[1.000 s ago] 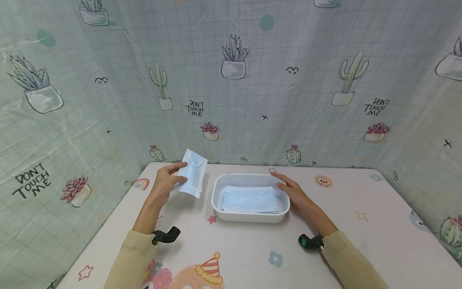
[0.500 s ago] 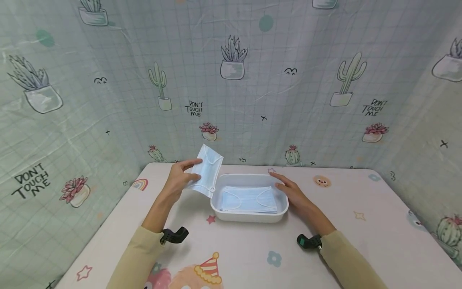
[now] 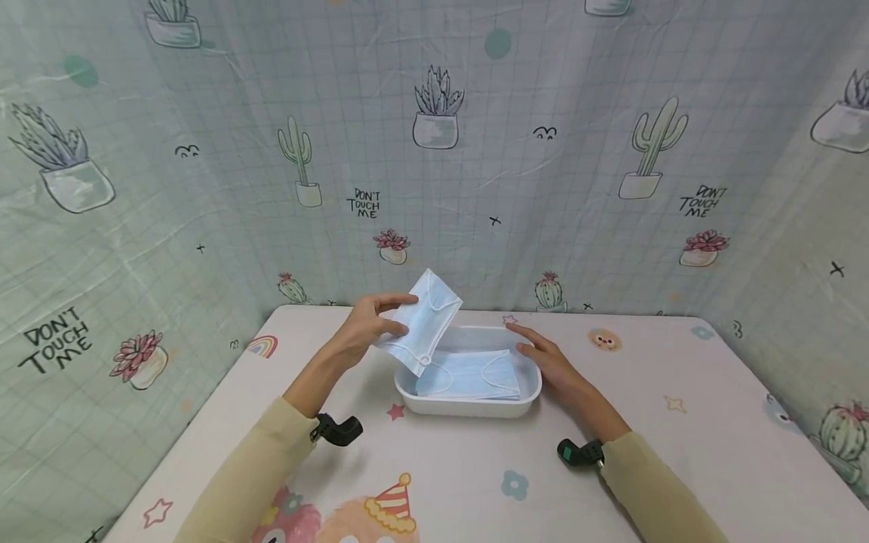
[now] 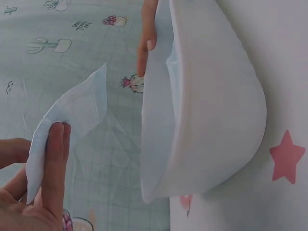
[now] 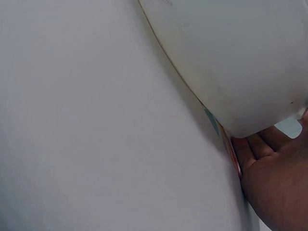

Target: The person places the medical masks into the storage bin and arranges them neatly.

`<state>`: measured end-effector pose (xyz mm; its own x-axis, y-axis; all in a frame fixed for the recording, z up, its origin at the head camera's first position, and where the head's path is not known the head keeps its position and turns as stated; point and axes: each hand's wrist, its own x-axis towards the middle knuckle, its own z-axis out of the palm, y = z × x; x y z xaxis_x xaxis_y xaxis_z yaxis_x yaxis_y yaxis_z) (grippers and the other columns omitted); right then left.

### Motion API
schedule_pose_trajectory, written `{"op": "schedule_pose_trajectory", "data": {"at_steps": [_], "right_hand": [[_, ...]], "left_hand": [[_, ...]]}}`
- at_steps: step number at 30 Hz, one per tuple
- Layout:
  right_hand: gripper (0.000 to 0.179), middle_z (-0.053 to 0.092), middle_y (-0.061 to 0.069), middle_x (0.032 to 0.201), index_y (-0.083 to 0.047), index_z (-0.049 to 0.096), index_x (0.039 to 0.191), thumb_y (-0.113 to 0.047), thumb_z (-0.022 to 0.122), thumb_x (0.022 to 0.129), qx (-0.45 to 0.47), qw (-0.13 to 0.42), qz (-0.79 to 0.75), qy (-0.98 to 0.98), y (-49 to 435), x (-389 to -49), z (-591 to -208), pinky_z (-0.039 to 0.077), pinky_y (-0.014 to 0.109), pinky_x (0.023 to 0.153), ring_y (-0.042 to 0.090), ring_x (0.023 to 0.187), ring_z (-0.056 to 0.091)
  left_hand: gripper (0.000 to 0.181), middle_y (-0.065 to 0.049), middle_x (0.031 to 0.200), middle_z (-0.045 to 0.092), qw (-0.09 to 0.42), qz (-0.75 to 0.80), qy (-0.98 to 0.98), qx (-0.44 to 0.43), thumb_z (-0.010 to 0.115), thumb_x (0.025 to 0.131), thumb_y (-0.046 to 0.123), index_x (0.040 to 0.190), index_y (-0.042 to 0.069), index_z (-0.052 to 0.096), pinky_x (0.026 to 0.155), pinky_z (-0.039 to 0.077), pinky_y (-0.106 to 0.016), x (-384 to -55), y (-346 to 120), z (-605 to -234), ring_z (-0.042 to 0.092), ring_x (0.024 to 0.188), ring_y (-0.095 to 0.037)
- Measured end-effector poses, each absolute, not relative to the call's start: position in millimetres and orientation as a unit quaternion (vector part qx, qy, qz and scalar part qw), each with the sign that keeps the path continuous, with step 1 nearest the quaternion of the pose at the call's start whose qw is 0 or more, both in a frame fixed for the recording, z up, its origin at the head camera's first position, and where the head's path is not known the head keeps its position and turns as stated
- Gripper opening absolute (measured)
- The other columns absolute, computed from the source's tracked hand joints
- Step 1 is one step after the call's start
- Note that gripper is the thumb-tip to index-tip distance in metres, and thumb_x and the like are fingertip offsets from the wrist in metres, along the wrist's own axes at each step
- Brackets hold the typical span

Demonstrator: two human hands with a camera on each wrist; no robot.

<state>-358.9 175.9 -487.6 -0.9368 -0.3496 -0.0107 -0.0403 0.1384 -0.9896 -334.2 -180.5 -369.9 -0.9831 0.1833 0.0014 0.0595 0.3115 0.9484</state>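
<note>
My left hand pinches a light blue face mask between thumb and fingers. The mask is tilted, its ear loops hanging across it, and overlaps the left end of a white plastic box. In the left wrist view the held mask shows edge-on, apart from the box. More blue masks lie flat in the box, two ear loops on top. My right hand holds the box's right end, thumb at the rim. The right wrist view shows several fingers against the outer wall.
The box stands on a white table with printed cartoon figures and stars. Behind it and at the sides hangs a grey-green curtain with cactus prints. A black wrist camera sits on the left wrist, another camera on the right.
My left hand has carried the mask rightward, from beside the box to above its left end. My right hand and the box stay in place.
</note>
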Motion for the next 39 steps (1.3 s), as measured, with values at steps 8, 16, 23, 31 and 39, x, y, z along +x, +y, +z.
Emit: {"op": "schedule_pose_trajectory", "data": {"at_steps": [8,16,23,31,39], "right_hand": [[0.051,0.011,0.004,0.176,-0.020,0.037,0.161,-0.024,0.044,0.111,-0.135,0.121,-0.649,0.739,176.3,-358.1,-487.8,0.008,0.062,0.129,0.033,0.163,0.005],[0.051,0.011,0.005,0.176,-0.019,0.037,0.161,-0.024,0.045,0.111,-0.140,0.118,-0.652,0.736,177.2,-360.1,-488.7,0.006,0.062,0.129,0.033,0.163,0.003],[0.051,0.011,0.005,0.176,-0.020,0.038,0.161,-0.024,0.045,0.110,-0.128,0.118,-0.646,0.743,177.1,-361.9,-489.6,0.005,0.063,0.128,0.033,0.163,0.001],[0.051,0.015,0.004,0.175,-0.020,0.037,0.161,-0.023,0.044,0.111,-0.111,0.126,-0.647,0.744,176.9,-362.2,-488.6,0.007,0.060,0.129,0.032,0.163,0.004],[0.051,0.011,0.003,0.176,-0.023,0.038,0.161,-0.021,0.043,0.111,-0.123,0.129,-0.650,0.739,177.8,-363.1,-489.3,0.008,0.062,0.128,0.034,0.163,0.004]], "left_hand": [[0.059,-0.005,0.151,0.057,0.110,0.559,0.809,0.147,0.071,0.076,-0.003,0.132,0.014,0.071,0.117,0.038,-0.054,-346.6,-161.8,-369.1,0.043,0.145,-0.030],[0.061,-0.001,0.147,0.061,0.161,0.533,0.807,0.197,0.071,0.072,-0.004,0.130,0.016,0.073,0.113,0.043,-0.044,-363.0,-148.4,-367.6,0.047,0.143,-0.024],[0.060,0.001,0.147,0.062,0.241,0.475,0.810,0.246,0.067,0.075,-0.006,0.131,0.015,0.072,0.122,0.034,-0.052,-378.1,-137.8,-365.1,0.047,0.144,-0.023],[0.059,-0.001,0.145,0.063,0.304,0.437,0.791,0.301,0.062,0.078,-0.008,0.132,0.011,0.071,0.119,0.038,-0.049,-387.5,-123.8,-366.2,0.048,0.145,-0.021],[0.056,-0.004,0.147,0.063,0.331,0.394,0.794,0.324,0.064,0.078,-0.005,0.133,0.009,0.070,0.119,0.040,-0.045,-391.4,-114.2,-372.5,0.051,0.141,-0.021]]}}
